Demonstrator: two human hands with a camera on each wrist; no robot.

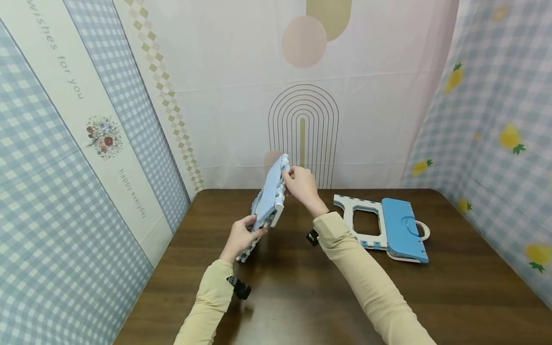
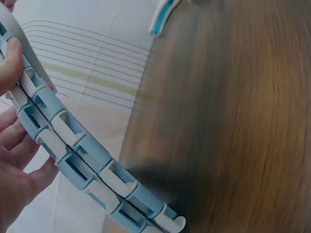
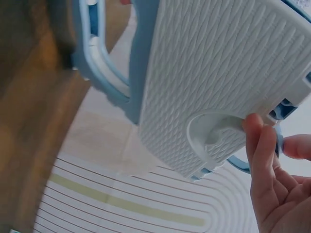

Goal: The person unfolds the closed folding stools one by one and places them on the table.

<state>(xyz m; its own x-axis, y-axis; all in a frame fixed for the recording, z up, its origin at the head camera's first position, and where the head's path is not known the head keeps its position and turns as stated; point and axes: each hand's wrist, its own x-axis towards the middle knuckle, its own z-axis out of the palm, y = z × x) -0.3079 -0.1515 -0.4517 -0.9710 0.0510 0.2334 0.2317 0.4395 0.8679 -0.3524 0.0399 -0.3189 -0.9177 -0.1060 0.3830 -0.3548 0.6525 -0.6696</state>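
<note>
A light-blue and white folding stool [image 1: 269, 189], folded rather flat, is held up tilted over the table. My left hand [image 1: 242, 235] grips its lower part, with the thumb on the hinged edge; in the left wrist view the thumb and fingers of that left hand [image 2: 14, 165] lie either side of the interlocking hinge knuckles [image 2: 80, 148]. High on the far edge, my right hand [image 1: 302, 186] pinches the stool. The right wrist view shows the right fingers and thumb [image 3: 265, 160] at a blue carrying handle [image 3: 238, 164], beside the white textured panel [image 3: 214, 63].
To the right, a second folding stool [image 1: 403, 230] in brighter blue and white lies on the brown wooden table [image 1: 297, 297], its white handle [image 1: 424, 231] pointing right. A patterned cloth backdrop [image 1: 233, 120] hangs behind the table; checked cloths flank both sides.
</note>
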